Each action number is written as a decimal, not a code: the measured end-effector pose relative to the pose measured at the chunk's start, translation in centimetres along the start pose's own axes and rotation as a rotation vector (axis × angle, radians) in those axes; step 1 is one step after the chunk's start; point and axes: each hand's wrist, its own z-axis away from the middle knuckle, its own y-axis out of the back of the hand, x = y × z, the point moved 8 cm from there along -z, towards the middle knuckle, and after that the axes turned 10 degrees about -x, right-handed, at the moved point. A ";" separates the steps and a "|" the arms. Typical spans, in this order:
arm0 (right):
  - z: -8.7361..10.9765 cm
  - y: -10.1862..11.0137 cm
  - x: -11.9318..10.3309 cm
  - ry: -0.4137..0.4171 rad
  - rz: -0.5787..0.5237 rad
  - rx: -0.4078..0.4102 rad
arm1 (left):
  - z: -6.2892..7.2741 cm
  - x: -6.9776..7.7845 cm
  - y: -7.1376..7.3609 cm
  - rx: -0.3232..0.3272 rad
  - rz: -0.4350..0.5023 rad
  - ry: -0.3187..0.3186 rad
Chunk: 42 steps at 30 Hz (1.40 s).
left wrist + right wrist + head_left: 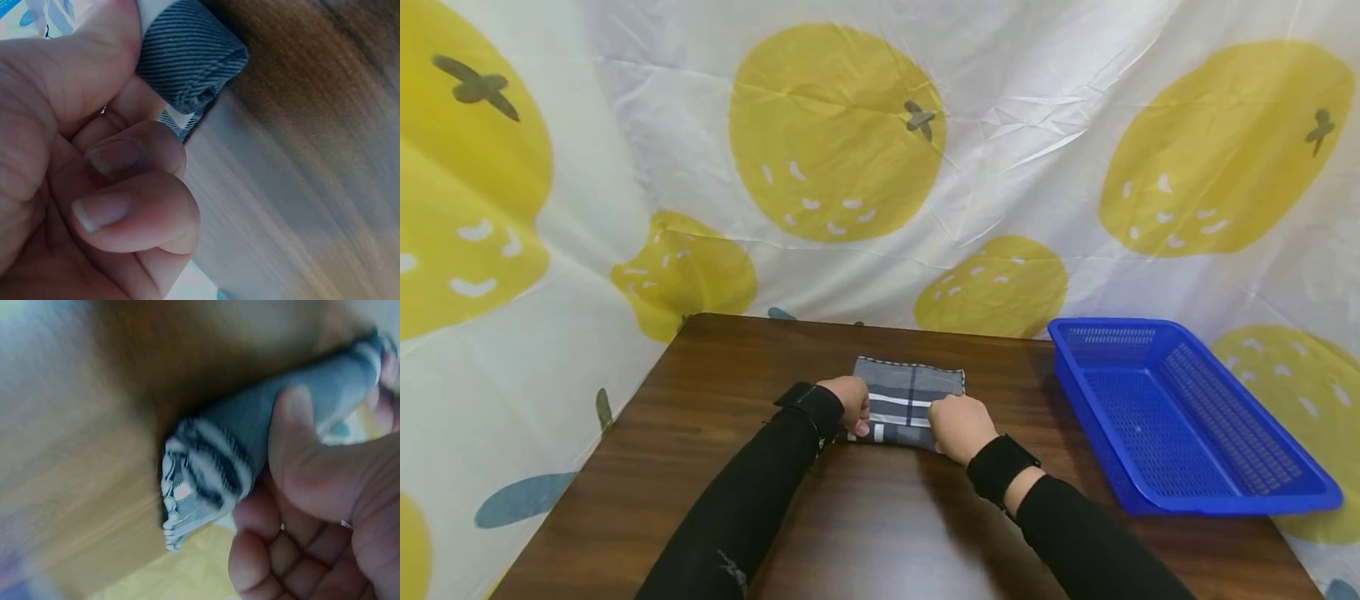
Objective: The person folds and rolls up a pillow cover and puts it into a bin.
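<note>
A grey plaid cloth (891, 392) with white and dark stripes lies on the wooden table, its near edge turned over into a fold or roll. My left hand (852, 405) pinches the left end of that near edge. In the left wrist view the thumb presses on the folded cloth (187, 56), and the other fingers curl beneath it. At the right end, my right hand (962, 427) grips the same edge. The right wrist view has the thumb lying along the rolled cloth (250, 419), fingers curled behind it, with layered striped edges showing at the end.
A blue plastic basket (1120, 454) with perforated walls stands at the right side of the brown wooden table (760, 350). Behind and left of the table hangs a white curtain (662, 150) printed with yellow fruit.
</note>
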 end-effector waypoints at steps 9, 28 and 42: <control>2.9 0.2 -2.5 0.014 0.204 0.278 | 1.4 0.9 0.2 -0.014 -0.050 -0.015; 0.1 -0.3 -1.2 0.017 0.090 -0.013 | 4.2 2.3 -0.1 -0.126 0.043 -0.079; -3.6 -3.1 1.4 0.082 -0.052 -0.533 | 2.8 0.7 -1.3 0.035 0.089 -0.100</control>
